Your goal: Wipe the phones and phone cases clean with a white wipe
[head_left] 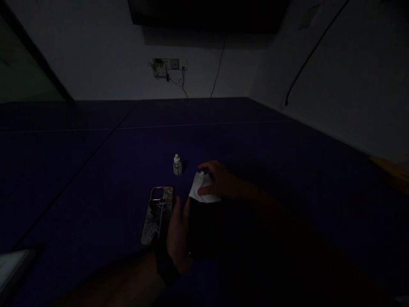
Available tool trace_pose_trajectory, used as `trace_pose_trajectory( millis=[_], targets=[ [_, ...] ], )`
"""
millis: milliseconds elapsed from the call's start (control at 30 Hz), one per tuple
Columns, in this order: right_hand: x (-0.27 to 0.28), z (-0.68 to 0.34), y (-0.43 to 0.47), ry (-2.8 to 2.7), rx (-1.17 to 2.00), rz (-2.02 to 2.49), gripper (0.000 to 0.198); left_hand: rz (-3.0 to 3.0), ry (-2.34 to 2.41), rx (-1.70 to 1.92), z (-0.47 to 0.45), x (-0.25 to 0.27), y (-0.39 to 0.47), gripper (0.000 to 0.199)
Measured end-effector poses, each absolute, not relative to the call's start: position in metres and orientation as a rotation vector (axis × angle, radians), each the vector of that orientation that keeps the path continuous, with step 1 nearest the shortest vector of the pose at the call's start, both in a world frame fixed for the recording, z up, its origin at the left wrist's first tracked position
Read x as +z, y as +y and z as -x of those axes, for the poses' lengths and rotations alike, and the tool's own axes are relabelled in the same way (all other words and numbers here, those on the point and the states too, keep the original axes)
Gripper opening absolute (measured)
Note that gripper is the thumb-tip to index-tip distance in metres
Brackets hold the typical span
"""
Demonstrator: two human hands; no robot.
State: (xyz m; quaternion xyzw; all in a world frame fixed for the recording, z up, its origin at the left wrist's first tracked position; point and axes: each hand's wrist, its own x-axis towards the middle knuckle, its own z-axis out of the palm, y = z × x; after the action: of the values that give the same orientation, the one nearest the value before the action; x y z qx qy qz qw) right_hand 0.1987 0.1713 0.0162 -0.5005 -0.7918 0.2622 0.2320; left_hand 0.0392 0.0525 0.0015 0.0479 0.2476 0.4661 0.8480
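My left hand (179, 236), with a dark watch at its wrist, is closed along the left edge of a black flat rectangular object (206, 230); the dimness hides its kind. My right hand (219, 181) presses a white cloth (198, 183) against the upper end of that object, fingers bent over the cloth. A patterned phone case (158, 215) with a camera cutout lies just left of my left hand. Beyond it a small clear bottle (177, 167) with a white dropper cap stands upright.
The dark blue tabletop (102, 170) runs back to a wall with sockets (169, 65) and cables. A black screen (207, 15) hangs above. A white-topped flat object (12, 264) lies at the left edge, and something yellow (390, 168) is at the far right.
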Motion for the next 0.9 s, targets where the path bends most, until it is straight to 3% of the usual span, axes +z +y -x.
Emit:
trace_pose_trajectory(
  millis=[133, 367, 600, 800, 900],
  targets=[
    [0.01, -0.189, 0.17, -2.107, 0.678, 1.436, 0.065, -0.094, 0.53, 1.002, -0.042, 0.009, 0.052, 0.066],
    [0.016, -0.192, 0.163, -2.289, 0.761, 1.333, 0.084, -0.126, 0.528, 0.991, -0.041, 0.003, 0.052, 0.071],
    [0.005, -0.184, 0.165, -2.173, 0.61, 1.374, 0.073, -0.122, 0.454, 1.006, -0.042, -0.004, 0.055, 0.07],
    [0.006, -0.192, 0.163, -2.348, 0.531, 1.116, 0.092, -0.105, 0.472, 0.981, -0.04, -0.007, 0.054, 0.074],
    [0.01, -0.196, 0.169, -2.287, 0.469, 1.212, 0.088, -0.058, 0.542, 0.996, -0.04, -0.004, 0.054, 0.075]
  ],
)
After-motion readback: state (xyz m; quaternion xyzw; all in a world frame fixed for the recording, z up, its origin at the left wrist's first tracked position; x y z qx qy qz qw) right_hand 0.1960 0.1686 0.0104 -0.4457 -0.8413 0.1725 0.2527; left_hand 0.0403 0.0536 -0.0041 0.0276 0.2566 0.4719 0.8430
